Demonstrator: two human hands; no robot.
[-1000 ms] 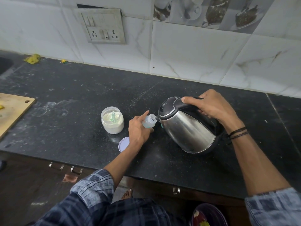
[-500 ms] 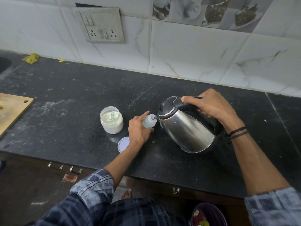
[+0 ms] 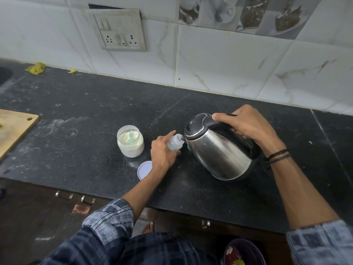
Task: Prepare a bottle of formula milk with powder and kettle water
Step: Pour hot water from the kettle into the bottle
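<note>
My left hand [image 3: 162, 153] grips a small clear baby bottle [image 3: 174, 142], tilted with its open mouth toward the kettle. The steel kettle [image 3: 219, 150] with a black lid is tipped leftward, its spout touching the bottle's mouth, and my right hand [image 3: 246, 125] is closed round its black handle. An open jar of white formula powder [image 3: 130, 141] with a green scoop inside stands left of the bottle. The jar's pale lid [image 3: 143, 169] lies flat on the counter, partly hidden under my left wrist.
The black stone counter [image 3: 76, 115] carries powder dust. A wooden cutting board [image 3: 13, 129] lies at the left edge. A wall socket [image 3: 119, 31] sits on the tiled wall behind. Yellow scraps [image 3: 36, 68] rest at the back left. Below right is a dark bowl [image 3: 244, 253].
Both hands hold the same pose; the kettle stays tipped at the bottle's mouth. Only the view has shifted slightly.
</note>
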